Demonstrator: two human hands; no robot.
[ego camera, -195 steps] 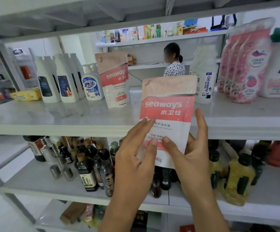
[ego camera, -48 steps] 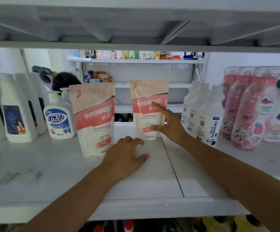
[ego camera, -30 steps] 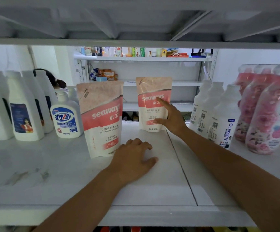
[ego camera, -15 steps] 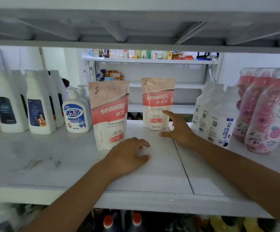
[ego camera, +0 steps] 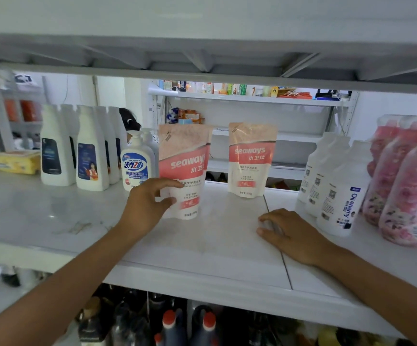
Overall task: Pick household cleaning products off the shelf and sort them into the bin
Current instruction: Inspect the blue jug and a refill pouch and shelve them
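Note:
Two pink-and-white "seaways" detergent pouches stand upright on the white shelf [ego camera: 214, 248]. The near pouch [ego camera: 185, 156] is left of centre and the far pouch [ego camera: 251, 158] stands deeper in, to its right. My left hand [ego camera: 147, 208] is at the near pouch's lower left corner, fingers spread, index finger and thumb lying against its front. My right hand [ego camera: 289, 236] rests palm down on the shelf in front of the far pouch, holding nothing. No bin is in view.
Left of the near pouch stand a blue-label pump bottle [ego camera: 135, 166], several white bottles [ego camera: 90, 156] and a yellow pack [ego camera: 12, 161]. White "Oil enemy" bottles [ego camera: 339, 191] and pink bottles [ego camera: 407, 191] fill the right. The upper shelf's underside [ego camera: 202, 63] hangs low. Dark bottles [ego camera: 177, 325] stand below.
My right hand has left the far pouch and come back to rest flat on the shelf. My left hand has lifted off the shelf and reached the near pouch.

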